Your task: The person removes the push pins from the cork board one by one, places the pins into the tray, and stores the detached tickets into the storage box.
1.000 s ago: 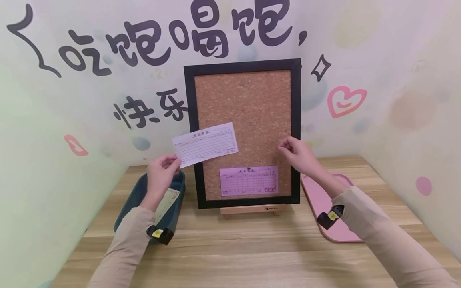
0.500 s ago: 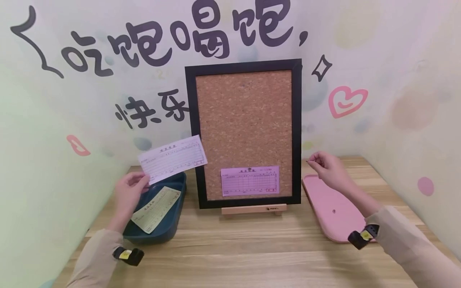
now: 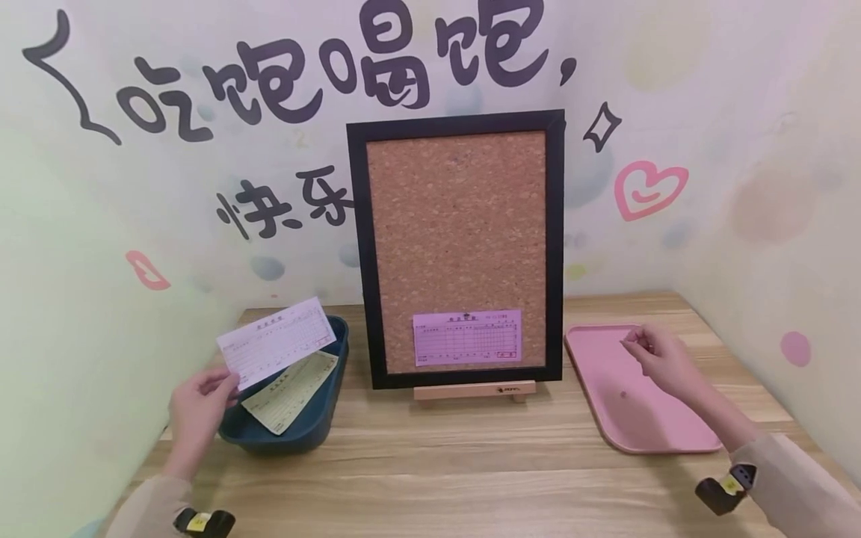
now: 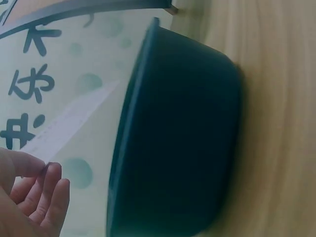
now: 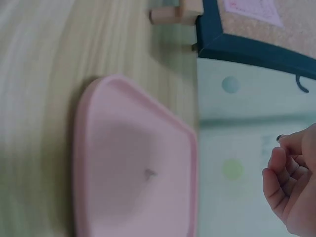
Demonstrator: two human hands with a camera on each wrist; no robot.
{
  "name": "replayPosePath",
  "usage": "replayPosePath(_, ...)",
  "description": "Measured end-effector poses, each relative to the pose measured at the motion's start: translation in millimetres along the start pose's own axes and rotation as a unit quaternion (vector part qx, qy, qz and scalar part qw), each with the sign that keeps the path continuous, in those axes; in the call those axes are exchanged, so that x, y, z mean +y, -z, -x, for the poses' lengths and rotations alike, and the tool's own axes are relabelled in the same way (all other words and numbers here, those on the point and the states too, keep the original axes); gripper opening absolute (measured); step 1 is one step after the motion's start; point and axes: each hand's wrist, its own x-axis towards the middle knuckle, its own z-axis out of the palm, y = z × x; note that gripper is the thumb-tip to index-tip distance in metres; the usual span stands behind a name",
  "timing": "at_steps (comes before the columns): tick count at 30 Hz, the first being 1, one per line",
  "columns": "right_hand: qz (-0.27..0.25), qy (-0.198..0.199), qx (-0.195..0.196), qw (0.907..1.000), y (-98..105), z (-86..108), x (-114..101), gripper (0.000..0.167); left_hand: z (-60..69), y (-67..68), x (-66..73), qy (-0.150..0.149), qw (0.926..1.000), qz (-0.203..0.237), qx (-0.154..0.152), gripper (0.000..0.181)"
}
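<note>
My left hand (image 3: 200, 403) pinches a white printed receipt slip (image 3: 276, 340) by its lower left corner, above a dark blue bin (image 3: 339, 373). A yellowish slip (image 3: 292, 392) lies in that bin, partly behind the held slip. My right hand (image 3: 662, 362) is over a pink tray (image 3: 595, 366), thumb and forefinger pinching a small dark-headed pushpin (image 5: 280, 138). Another pushpin (image 3: 623, 394) lies on the tray. A purple slip (image 3: 467, 340) hangs low on the framed cork board (image 3: 460, 224), with a dark pin (image 3: 466, 315) at its top edge.
The board leans on a small wooden easel (image 3: 474, 391) between bin and tray. All stand on a wood-grain table (image 3: 437, 463). A white wall (image 3: 282, 157) with painted characters rises right behind, and side walls flank the table.
Both hands have drawn back from the board and spread apart. The left hand has carried the white slip left and down over the bin; the right has moved right and down over the tray.
</note>
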Motion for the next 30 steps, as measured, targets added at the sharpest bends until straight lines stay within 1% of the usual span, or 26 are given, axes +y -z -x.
replayPosePath(2,-0.001,-0.008,-0.001,1.0,-2,5.7,9,0.009,-0.1,0.6,-15.4,0.004,0.9997,-0.023,0.01,0.034)
replayPosePath(4,0.005,-0.016,-0.006,0.9998,-4,11.4,17,0.01,2.3,0.4,-22.8,0.007,0.9994,-0.031,0.013,0.035)
replayPosePath(6,0.012,-0.023,-0.008,0.9996,-5,17.3,24,0.011,5.5,-1.4,-25.4,0.003,0.9986,-0.05,0.017,0.034)
replayPosePath(7,0.014,-0.024,-0.008,0.9996,-6,20.0,28,0.011,7.6,-2.8,-24.6,-0.002,0.998,-0.06,0.019,0.033)
replayPosePath(8,0.017,-0.026,-0.007,0.9995,-7,22.6,30,0.011,9.4,-3.8,-22.4,-0.008,0.9976,-0.067,0.014,0.031)
replayPosePath(9,0.018,-0.028,-0.006,0.9994,-7,25.6,33,0.011,12.6,-4.1,-14.1,-0.005,0.9975,-0.071,0.005,0.031)
replayPosePath(10,0.018,-0.03,-0.005,0.9993,-8,28.3,36,0.011,15.8,-4.9,-6.8,-0.009,0.9971,-0.075,-0.002,0.029)
replayPosePath(11,0.017,-0.031,-0.004,0.9994,-9,30.8,38,0.011,20.4,-5.7,3.5,-0.014,0.9966,-0.081,-0.009,0.028)
replayPosePath(13,0.014,-0.034,-0.002,0.9993,-11,35.1,44,0.011,34.7,-7.2,38.8,-0.008,0.9949,-0.097,-0.027,0.025)
replayPosePath(14,0.014,-0.039,-0.002,0.9991,-12,37.4,46,0.011,39.5,-8.2,50.0,-0.001,0.9937,-0.107,-0.033,0.023)
replayPosePath(15,0.014,-0.042,-0.003,0.999,-12,39.7,48,0.011,46.1,-9.0,64.9,0.006,0.9926,-0.116,-0.037,0.022)
replayPosePath(17,0.014,-0.048,-0.004,0.9988,-14,42.9,50,0.011,55.1,-10.8,83.9,0.007,0.9897,-0.138,-0.038,0.021)
replayPosePath(18,0.014,-0.052,-0.006,0.9985,-15,44.5,51,0.01,58.0,-11.2,91.0,0.01,0.9875,-0.152,-0.041,0.021)
replayPosePath(20,0.02,-0.062,-0.009,0.9978,-16,47.8,53,0.01,58.7,-12.3,89.9,-0.001,0.9846,-0.17,-0.042,0.021)
replayPosePath(21,0.027,-0.064,-0.01,0.9975,-17,49.2,54,0.009,60.9,-12.3,95.0,-0.009,0.9826,-0.181,-0.043,0.02)
replayPosePath(23,0.045,-0.07,-0.013,0.9964,-18,52.0,57,0.008,62.2,-13.1,96.2,-0.027,0.9766,-0.209,-0.043,0.019)
replayPosePath(26,0.062,-0.079,-0.028,0.9945,-19,55.7,60,0.008,63.6,-14.3,97.3,-0.051,0.9689,-0.237,-0.052,0.018)
replayPosePath(28,0.059,-0.085,-0.043,0.9937,-21,57.7,62,0.009,64.1,-14.6,96.4,-0.056,0.9644,-0.251,-0.064,0.019)
replayPosePath(30,0.04,-0.097,-0.065,0.9923,-22,59.1,64,0.011,64.2,-14.5,95.5,-0.057,0.9602,-0.262,-0.078,0.021)
